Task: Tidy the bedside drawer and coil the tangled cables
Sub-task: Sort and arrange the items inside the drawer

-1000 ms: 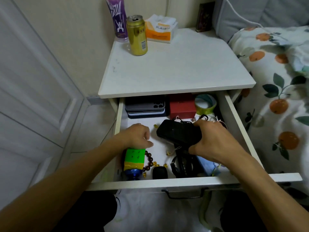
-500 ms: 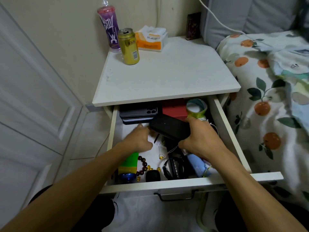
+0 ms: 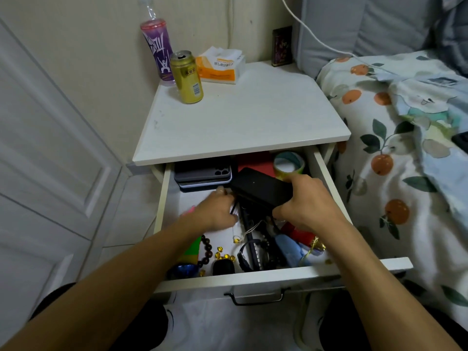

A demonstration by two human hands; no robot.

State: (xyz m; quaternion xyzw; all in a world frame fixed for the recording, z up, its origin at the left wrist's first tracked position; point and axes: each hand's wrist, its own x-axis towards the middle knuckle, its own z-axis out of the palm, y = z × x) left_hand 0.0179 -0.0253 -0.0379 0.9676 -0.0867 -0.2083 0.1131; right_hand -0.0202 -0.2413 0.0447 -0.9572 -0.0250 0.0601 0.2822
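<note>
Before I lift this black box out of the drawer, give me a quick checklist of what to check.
1. Right hand grip on black box: ok, fingers wrap its end.
2. Cables free of the box: cannot tell, they run under it.
3. Left hand holding cables down: cannot tell.
4. Room on nightstand top: ok.
5. Tape roll clear of the box: ok.
</note>
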